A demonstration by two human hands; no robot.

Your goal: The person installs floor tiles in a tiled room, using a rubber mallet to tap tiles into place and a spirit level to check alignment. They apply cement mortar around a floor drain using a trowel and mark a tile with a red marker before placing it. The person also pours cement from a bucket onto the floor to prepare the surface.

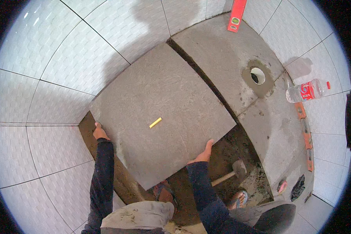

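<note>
A large square grey floor tile lies at a slant in the middle of the view, its far left side up against the white wall tiles. My left hand grips its left edge, the thumb showing and the other fingers mostly hidden. On the near right edge, my right hand has hold of the same tile, with its fingertips out of sight underneath. A short yellow strip rests on the tile's face. Between this tile and the paved floor on the right runs a dark gap.
A mallet lies on dark bedding beside my sandalled foot. Farther right are a round drain opening, a plastic bottle, an orange spirit level and a crumpled black thing. A red level leans at the back.
</note>
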